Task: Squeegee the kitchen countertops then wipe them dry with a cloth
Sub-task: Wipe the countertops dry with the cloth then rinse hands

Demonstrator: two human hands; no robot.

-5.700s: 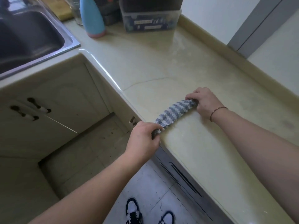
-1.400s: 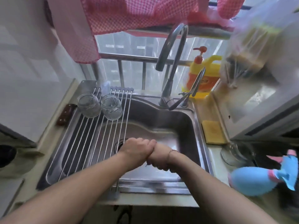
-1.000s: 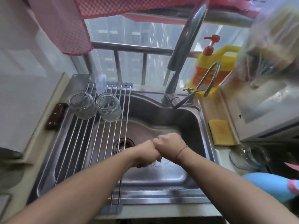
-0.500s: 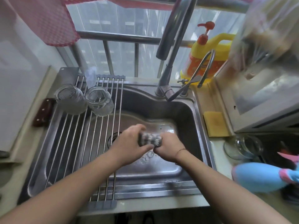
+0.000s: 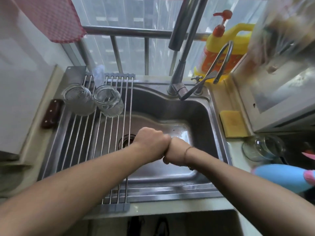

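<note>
Both my hands are fists pressed knuckle to knuckle over the steel sink (image 5: 202,116). My left hand (image 5: 150,143) and my right hand (image 5: 175,153) are clenched around the grey striped cloth, which is hidden inside them. The hands hover above the wet basin floor, just right of the drain. A strip of pale countertop (image 5: 170,208) runs along the sink's front edge. No squeegee is in view.
A roll-up wire rack (image 5: 102,150) covers the sink's left half and carries two glass jars (image 5: 109,103). The faucet (image 5: 180,65) rises behind the basin, beside a yellow detergent bottle (image 5: 221,48). At the right are a yellow sponge (image 5: 233,123), a glass jar (image 5: 262,147) and a blue bottle (image 5: 281,178).
I carried the cloth from the right counter to the sink. Half a second ago it showed between my hands; now the fists have closed together and hide it.
</note>
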